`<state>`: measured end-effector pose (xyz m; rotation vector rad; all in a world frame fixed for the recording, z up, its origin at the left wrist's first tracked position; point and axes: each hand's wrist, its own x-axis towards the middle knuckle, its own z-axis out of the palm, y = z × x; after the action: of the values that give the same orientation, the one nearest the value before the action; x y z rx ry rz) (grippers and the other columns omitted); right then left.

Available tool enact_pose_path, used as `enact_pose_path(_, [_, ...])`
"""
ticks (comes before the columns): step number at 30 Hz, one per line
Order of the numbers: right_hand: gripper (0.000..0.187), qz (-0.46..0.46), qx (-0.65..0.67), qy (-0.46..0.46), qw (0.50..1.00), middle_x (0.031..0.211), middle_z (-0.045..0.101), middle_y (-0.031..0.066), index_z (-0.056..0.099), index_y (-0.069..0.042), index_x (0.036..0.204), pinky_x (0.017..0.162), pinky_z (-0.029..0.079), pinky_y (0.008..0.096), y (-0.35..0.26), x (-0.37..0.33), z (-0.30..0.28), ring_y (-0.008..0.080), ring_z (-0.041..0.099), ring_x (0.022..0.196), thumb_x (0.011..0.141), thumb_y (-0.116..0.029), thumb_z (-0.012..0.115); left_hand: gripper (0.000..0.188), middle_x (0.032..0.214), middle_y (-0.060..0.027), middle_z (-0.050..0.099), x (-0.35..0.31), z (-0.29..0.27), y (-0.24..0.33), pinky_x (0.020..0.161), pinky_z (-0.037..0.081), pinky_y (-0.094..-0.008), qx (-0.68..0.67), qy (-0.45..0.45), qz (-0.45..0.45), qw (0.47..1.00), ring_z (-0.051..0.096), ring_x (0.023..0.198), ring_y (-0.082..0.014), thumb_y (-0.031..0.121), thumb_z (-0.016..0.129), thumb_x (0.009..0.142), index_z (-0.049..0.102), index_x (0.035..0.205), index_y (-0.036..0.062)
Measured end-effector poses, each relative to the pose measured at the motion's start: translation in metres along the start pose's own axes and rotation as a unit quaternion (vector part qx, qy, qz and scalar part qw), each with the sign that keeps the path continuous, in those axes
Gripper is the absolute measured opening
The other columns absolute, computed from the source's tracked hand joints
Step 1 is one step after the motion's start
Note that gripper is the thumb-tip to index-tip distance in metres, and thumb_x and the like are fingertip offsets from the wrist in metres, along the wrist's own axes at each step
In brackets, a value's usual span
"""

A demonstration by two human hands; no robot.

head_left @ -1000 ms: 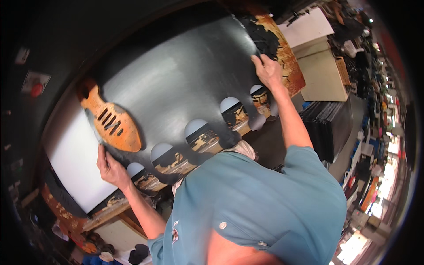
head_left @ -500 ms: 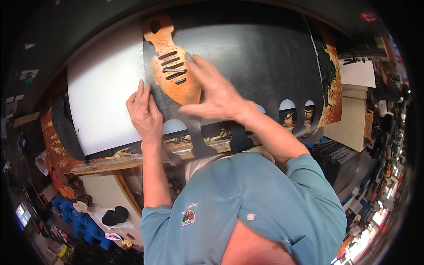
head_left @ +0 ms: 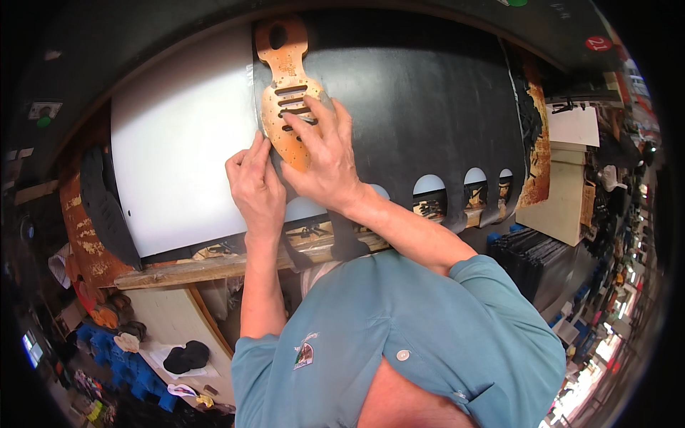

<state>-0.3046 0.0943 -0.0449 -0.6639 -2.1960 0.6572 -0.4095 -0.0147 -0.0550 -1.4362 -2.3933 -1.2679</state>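
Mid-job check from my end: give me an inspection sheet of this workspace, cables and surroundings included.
Surface: bench with a worn wooden front edge; white board on top.
Job's things: black sheet partly over the board, arched cutouts along its near side; orange template lying on the sheet near its left edge.
Clutter: black slotted piece at the bench's left end.
Left hand: fingertips beside the template; grip unclear.
Right hand: spread, fingers on the template.
Cables: nothing seen.
Surroundings: stacked black sheets at right.
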Motion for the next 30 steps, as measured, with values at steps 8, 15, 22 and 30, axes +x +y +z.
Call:
enact_pose_path(8, [0.071, 0.01, 0.012, -0.058, 0.998, 0.153, 0.044, 0.0325, 0.063, 0.002, 0.14, 0.118, 0.039, 0.0648, 0.003, 0.0, -0.016, 0.0582, 0.039, 0.14, 0.078, -0.024, 0.085, 0.032, 0.129, -0.0175, 0.074, -0.003, -0.01, 0.017, 0.102, 0.054, -0.0437, -0.01, 0.023, -0.029, 0.999, 0.064, 0.12, -0.036, -0.008, 0.066, 0.097, 0.072, 0.128, -0.0042])
enact_pose_path(15, [0.031, 0.149, 0.125, 0.052, 0.98, 0.109, 0.074, 0.0104, 0.073, -0.002, 0.121, 0.094, 0.058, 0.0344, 0.054, -0.007, -0.13, 0.0196, 0.072, 0.102, 0.093, -0.015, 0.079, 0.012, 0.095, -0.01, 0.077, -0.096, -0.006, 0.089, 0.078, 0.054, -0.0396, -0.2, -0.065, 0.098, 0.973, 0.068, 0.083, -0.0293, -0.006, 0.076, 0.088, 0.072, 0.095, 0.003])
enact_pose_path(22, [0.024, 0.053, 0.071, 0.314, 0.945, 0.072, 0.064, 0.0021, 0.07, 0.0, 0.087, 0.062, 0.05, 0.0286, 0.093, 0.018, -0.227, 0.008, 0.057, 0.066, 0.101, -0.017, 0.077, 0.016, 0.094, -0.0066, 0.074, -0.113, 0.014, 0.064, 0.075, 0.049, -0.0436, -0.047, -0.016, 0.184, 0.982, 0.064, 0.082, -0.0309, 0.002, 0.082, 0.088, 0.069, 0.097, 0.0075])
enact_pose_path(30, [0.027, 0.016, 0.018, 0.238, 0.971, 0.071, 0.058, -0.0014, 0.07, 0.001, 0.094, 0.063, 0.046, 0.0276, 0.11, -0.026, -0.27, 0.005, 0.05, 0.069, 0.106, -0.023, 0.072, 0.018, 0.105, -0.0088, 0.075, -0.12, 0.014, 0.077, 0.085, 0.054, -0.0425, -0.03, 0.037, 0.148, 0.988, 0.066, 0.094, -0.0338, 0.0, 0.077, 0.091, 0.07, 0.107, 0.0062])
